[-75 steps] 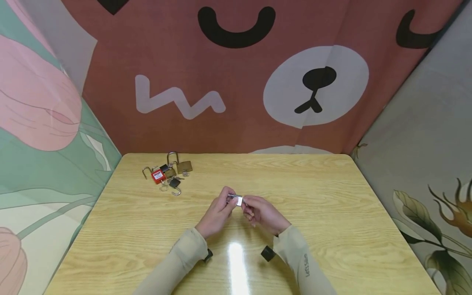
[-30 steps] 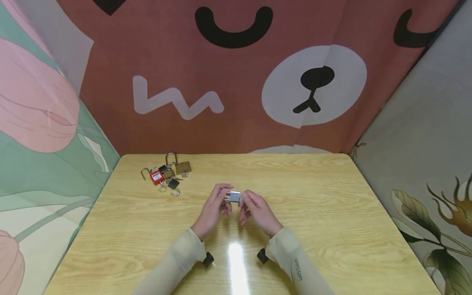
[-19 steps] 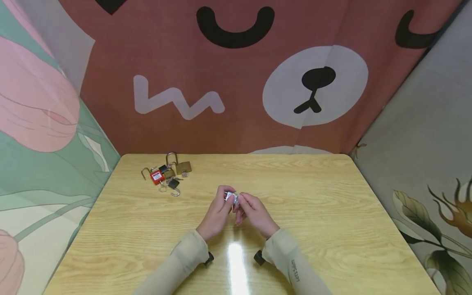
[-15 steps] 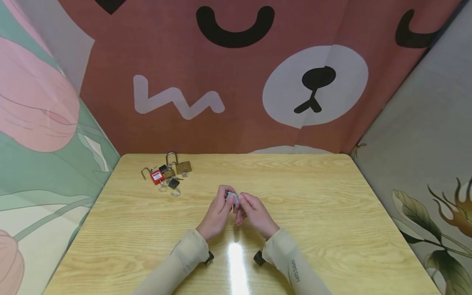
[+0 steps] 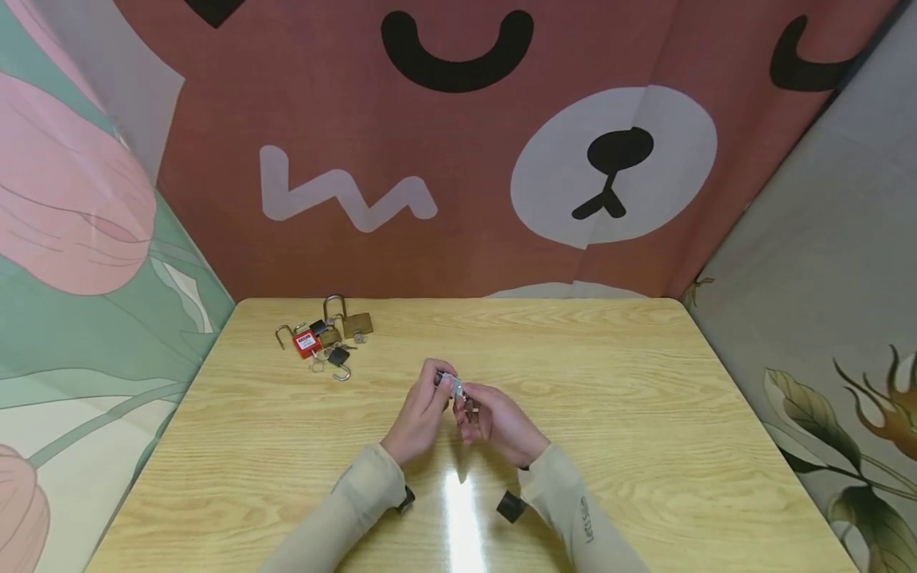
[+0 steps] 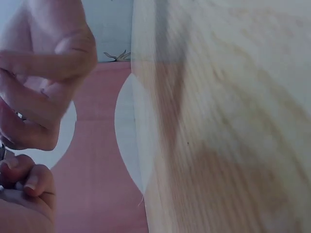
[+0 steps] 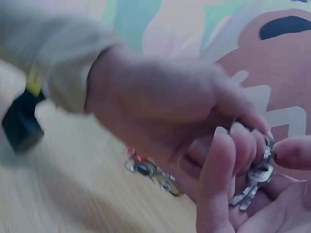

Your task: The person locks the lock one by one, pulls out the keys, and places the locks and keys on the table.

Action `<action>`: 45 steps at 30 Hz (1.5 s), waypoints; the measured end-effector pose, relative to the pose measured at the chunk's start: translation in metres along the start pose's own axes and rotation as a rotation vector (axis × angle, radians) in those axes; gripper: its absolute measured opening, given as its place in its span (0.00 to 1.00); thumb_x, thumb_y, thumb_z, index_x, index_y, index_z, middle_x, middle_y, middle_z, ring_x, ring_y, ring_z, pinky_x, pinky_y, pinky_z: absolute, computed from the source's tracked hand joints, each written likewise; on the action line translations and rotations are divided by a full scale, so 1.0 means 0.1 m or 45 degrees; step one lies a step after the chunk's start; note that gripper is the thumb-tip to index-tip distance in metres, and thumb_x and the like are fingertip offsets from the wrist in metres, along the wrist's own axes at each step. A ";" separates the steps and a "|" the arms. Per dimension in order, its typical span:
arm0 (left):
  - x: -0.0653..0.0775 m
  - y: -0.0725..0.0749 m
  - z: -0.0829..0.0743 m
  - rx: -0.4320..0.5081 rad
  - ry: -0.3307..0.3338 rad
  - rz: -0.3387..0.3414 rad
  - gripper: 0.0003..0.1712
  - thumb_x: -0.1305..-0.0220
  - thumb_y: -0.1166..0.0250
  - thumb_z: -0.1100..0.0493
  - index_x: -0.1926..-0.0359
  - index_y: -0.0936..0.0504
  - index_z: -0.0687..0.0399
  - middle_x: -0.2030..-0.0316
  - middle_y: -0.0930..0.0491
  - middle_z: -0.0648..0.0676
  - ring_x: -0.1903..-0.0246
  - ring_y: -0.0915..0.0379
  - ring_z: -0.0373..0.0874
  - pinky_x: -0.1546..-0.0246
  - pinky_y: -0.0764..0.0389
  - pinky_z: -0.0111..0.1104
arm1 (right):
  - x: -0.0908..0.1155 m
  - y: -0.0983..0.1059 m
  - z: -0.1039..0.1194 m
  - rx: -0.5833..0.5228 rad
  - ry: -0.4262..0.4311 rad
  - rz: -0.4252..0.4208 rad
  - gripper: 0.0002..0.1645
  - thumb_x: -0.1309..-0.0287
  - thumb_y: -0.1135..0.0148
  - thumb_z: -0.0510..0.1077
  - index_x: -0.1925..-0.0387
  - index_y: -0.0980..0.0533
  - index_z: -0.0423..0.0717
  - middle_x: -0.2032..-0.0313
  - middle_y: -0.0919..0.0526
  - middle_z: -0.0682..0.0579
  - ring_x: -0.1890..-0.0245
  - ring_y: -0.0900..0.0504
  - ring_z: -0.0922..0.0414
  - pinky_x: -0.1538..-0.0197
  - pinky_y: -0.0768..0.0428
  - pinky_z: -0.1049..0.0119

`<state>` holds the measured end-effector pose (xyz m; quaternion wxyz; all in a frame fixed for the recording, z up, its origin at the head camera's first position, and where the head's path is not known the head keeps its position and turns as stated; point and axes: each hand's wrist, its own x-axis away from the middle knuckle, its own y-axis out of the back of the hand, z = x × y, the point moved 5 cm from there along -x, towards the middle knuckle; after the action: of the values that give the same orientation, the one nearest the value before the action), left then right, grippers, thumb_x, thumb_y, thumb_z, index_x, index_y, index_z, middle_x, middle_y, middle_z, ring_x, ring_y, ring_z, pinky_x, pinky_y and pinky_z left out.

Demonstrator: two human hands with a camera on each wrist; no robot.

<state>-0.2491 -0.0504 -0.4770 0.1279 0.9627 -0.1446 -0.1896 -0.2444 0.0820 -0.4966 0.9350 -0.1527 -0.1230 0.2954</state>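
Over the middle of the table, my left hand (image 5: 417,418) grips a small silver padlock (image 5: 451,382), its thumb lying across the body. My right hand (image 5: 507,422) meets it from the right, pinching a key at the padlock's end; the key itself is mostly hidden by fingers. Several silver keys (image 7: 259,174) dangle on a ring below the right fingers in the right wrist view, where my left hand (image 7: 155,102) reaches in from the left. In the left wrist view, both hands crowd the left edge and conceal most of the padlock.
At the table's back left lies a group of padlocks with open shackles: a red one (image 5: 306,344), a large brass one (image 5: 358,325), a black one (image 5: 339,356) and others, with keys among them. Printed curtains (image 5: 458,263) rise behind the wooden table (image 5: 609,382).
The padlock has turned in the left hand and shifted slightly left. Lately the right hand has rotated, its lower fingers dropping and the hanging keys coming into sight. The pile has not moved.
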 end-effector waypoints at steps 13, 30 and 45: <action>-0.02 0.02 -0.03 -0.069 -0.017 0.001 0.09 0.16 0.56 0.59 0.48 0.32 0.58 0.64 0.25 0.54 0.66 0.30 0.44 0.62 0.26 0.31 | 0.00 -0.03 0.02 0.274 0.093 -0.096 0.08 0.23 0.44 0.44 0.60 0.33 0.48 0.71 0.28 0.58 0.77 0.30 0.62 0.72 0.21 0.68; -0.04 0.13 0.03 -0.061 0.004 -0.021 0.10 0.16 0.54 0.59 0.42 0.34 0.56 0.72 0.30 0.54 0.74 0.36 0.39 0.71 0.30 0.29 | 0.07 0.10 0.07 0.339 0.147 -0.153 0.14 0.20 0.50 0.47 0.59 0.26 0.40 0.72 0.26 0.55 0.80 0.33 0.63 0.80 0.32 0.74; -0.11 0.19 0.12 -0.045 0.149 0.044 0.14 0.18 0.46 0.53 0.42 0.39 0.52 0.63 0.19 0.68 0.74 0.24 0.53 0.74 0.25 0.31 | 0.15 0.28 0.12 0.372 0.124 -0.238 0.20 0.21 0.48 0.48 0.55 0.26 0.31 0.72 0.26 0.56 0.80 0.33 0.63 0.80 0.31 0.73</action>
<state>-0.2677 -0.0671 -0.4785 0.1563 0.9671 -0.1503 -0.1333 -0.2510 0.1150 -0.4938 0.9755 -0.0174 -0.0472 0.2141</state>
